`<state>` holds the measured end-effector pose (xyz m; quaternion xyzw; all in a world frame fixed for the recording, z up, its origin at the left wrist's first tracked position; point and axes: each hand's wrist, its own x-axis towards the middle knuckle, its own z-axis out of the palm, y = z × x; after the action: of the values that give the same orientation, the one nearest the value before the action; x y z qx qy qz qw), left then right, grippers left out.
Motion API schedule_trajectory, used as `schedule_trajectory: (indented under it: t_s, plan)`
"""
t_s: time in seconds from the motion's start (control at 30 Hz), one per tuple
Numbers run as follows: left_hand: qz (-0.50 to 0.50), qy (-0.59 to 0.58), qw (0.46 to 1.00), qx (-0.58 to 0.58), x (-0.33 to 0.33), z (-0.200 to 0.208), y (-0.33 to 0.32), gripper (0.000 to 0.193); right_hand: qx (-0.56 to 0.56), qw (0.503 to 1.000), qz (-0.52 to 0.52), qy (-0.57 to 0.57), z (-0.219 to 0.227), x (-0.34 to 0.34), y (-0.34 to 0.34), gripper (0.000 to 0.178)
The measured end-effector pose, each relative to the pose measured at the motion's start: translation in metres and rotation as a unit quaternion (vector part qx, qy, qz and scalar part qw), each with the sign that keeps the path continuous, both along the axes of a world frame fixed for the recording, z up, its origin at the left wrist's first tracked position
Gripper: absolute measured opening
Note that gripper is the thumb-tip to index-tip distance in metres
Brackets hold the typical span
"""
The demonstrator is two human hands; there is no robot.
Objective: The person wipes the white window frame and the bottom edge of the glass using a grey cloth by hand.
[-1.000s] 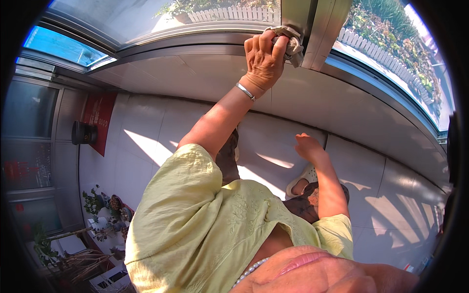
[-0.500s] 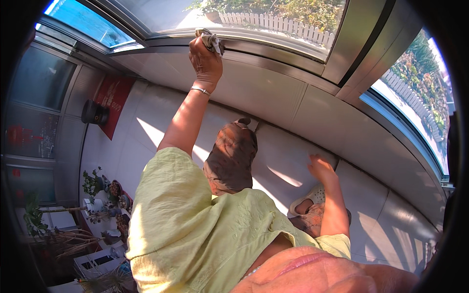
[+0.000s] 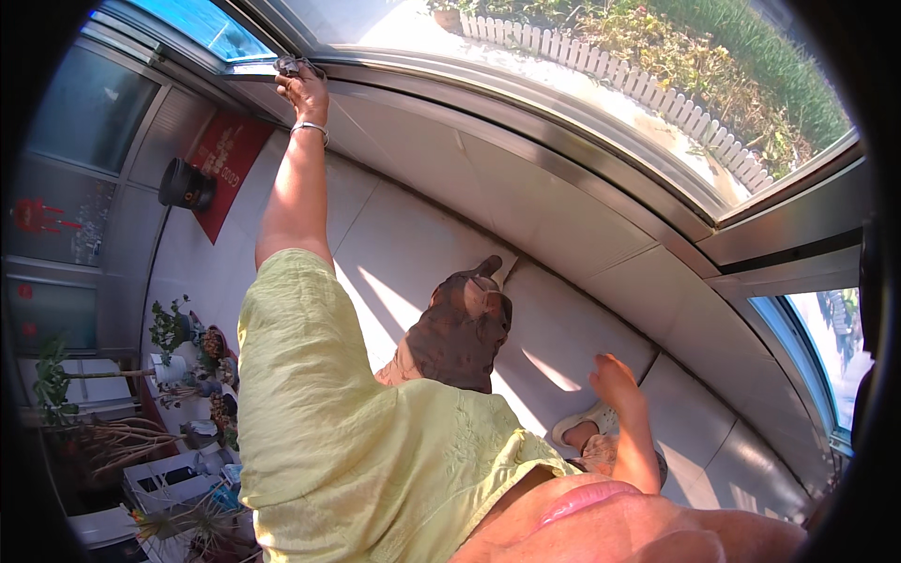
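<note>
Pale lettering (image 3: pixel 231 176) stands on the red mat (image 3: pixel 215 223), next to larger pale markings (image 3: pixel 222 150); red markings (image 3: pixel 45 217) and small whitish marks (image 3: pixel 94 220) on the glass pane (image 3: pixel 66 178) are too blurred to read

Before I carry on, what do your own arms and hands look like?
The left arm has a creased, pale yellow-green short sleeve and a silver-coloured wrist bangle. The left hand and right hand are gloveless; the right arm shows no jewellery, and its sleeve is out of sight.
</note>
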<state>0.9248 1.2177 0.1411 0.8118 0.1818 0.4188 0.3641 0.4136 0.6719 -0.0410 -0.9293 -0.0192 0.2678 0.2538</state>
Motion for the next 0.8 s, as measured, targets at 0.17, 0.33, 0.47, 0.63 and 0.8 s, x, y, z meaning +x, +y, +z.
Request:
schedule_trajectory:
  t_s: [0.17,0.33,0.47,0.63,0.8]
  plan:
    - [-0.027,-0.042,0.995,0.089,0.022,-0.024,0.038,0.055,0.01,1.0,0.019,-0.003,-0.019,-0.001,0.004,0.024]
    - [-0.05,-0.017,0.995,-0.085,-0.012,-0.016,-0.02,0.04,-0.063,0.998,0.013,0.001,-0.038,0.002,0.011,0.032]
    - [-0.103,-0.065,0.992,0.016,-0.072,-0.012,-0.087,0.043,-0.096,0.994,0.007,-0.044,0.008,0.002,0.064,0.028]
    - [-0.243,-0.014,0.969,0.037,-0.15,-0.001,-0.175,0.039,-0.046,0.996,0.034,-0.076,0.029,-0.009,0.098,0.033]
    - [-0.461,0.085,0.882,-0.049,-0.202,-0.008,-0.208,0.034,-0.009,0.994,-0.015,-0.108,0.117,-0.009,0.143,0.042]
